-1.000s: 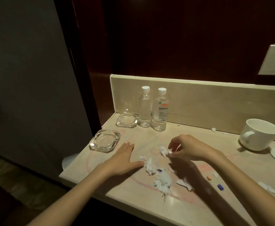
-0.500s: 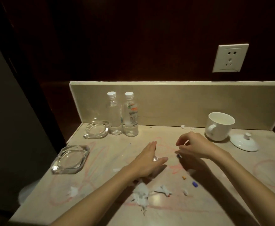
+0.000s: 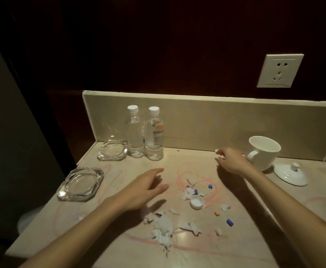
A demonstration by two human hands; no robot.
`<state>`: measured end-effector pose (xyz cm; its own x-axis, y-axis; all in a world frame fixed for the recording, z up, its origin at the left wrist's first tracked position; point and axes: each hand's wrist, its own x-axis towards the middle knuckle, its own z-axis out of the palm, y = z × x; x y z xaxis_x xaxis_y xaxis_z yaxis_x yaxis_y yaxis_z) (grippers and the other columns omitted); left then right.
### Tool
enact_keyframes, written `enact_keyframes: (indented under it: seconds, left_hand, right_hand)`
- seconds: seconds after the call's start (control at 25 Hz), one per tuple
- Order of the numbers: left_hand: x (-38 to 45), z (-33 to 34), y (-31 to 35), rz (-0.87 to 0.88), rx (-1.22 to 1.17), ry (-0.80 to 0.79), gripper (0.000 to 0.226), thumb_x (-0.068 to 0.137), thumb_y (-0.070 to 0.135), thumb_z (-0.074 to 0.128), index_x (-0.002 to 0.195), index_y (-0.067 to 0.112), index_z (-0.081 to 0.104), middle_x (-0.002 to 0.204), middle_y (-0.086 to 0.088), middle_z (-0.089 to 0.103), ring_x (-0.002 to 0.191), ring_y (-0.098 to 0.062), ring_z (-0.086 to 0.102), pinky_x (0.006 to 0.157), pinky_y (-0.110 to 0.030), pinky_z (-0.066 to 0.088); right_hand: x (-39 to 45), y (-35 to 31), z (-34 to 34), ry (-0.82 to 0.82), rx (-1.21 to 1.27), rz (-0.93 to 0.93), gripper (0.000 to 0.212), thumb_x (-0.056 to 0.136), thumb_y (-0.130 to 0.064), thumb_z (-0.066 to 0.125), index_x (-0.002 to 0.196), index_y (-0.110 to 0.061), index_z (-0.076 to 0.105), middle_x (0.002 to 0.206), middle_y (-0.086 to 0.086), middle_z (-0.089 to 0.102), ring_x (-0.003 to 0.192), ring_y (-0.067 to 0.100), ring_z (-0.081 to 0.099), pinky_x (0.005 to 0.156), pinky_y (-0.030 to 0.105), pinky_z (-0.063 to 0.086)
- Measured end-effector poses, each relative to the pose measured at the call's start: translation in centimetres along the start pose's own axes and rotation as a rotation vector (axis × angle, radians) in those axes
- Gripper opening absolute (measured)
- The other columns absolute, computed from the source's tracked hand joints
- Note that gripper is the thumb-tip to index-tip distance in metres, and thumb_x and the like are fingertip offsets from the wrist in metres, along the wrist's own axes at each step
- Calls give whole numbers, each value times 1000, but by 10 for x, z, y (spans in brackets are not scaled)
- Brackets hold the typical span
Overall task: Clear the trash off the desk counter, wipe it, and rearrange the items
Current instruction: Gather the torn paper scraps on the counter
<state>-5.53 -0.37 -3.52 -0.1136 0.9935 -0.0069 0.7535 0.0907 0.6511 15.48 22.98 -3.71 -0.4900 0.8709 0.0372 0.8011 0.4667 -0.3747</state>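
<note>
The right hand (image 3: 231,161) pinches small white paper scraps (image 3: 218,151) at one o'clock on the beige stone surface (image 3: 177,252). The left hand (image 3: 142,190) hovers with relaxed, spread fingers at nine o'clock of the torn white tissue pile (image 3: 163,229)

head view, angled down (close), facing counter (image 3: 119,246)

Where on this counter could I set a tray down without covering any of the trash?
Bare room lies between the water bottles and the mug, along the backsplash, and at the near right, below the lid. The centre is crowded with torn tissue, a bottle cap and small bits.
</note>
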Motion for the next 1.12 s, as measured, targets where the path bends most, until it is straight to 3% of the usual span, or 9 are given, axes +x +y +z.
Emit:
enact_keyframes:
  seconds: [0.2,0.44,0.56,0.76,0.88,1.0,1.12]
  left_hand:
    - [-70,-37,-49,-184,-6,111,61,93,43,53,147,24,32,148,9,37,130,3,37,104,-12,27]
    - [-118,-27,-70,-229,61,188,64,95,47,46,150,23,24,145,20,26,127,14,26,91,10,14]
    - [-108,-14,-63,-198,43,219,70,91,57,42,150,25,23,149,18,27,130,13,27,98,4,16]
    - [-63,12,-39,-94,27,160,67,96,48,46,151,20,20,156,5,28,137,0,31,111,-19,25]
    - [-36,25,-23,-59,-2,119,66,97,45,47,152,20,19,156,3,27,138,-4,30,111,-19,24]
    - [-14,36,-6,-10,10,63,67,97,47,45,152,19,18,157,3,25,139,-6,28,107,-15,20]
    - [4,48,9,34,-1,35,67,97,47,45,152,20,18,156,2,27,139,-8,31,107,-17,23]
  right_hand:
    - [32,-9,11,25,-73,-21,20,91,-6,51,100,4,65,108,24,65,101,38,58,75,33,39]
    - [22,-41,30,-22,-83,-131,26,92,-10,51,111,-3,67,114,20,66,107,37,58,80,31,41]
    - [6,-61,40,-52,3,-238,27,94,-15,51,115,-7,65,117,13,67,109,32,58,80,28,39]
    - [-30,-79,35,-161,27,-372,34,91,-7,47,120,-13,64,121,7,66,113,26,57,94,30,43]
    - [-52,-77,29,-210,59,-408,37,89,-2,46,119,-15,64,119,3,67,109,20,60,94,29,46]
    - [-71,-73,22,-272,141,-420,35,92,-4,45,119,-15,64,113,-1,69,99,6,62,86,13,44]
    - [-82,-59,16,-263,185,-398,32,94,-8,47,119,-18,64,113,-4,69,100,7,61,91,20,45]
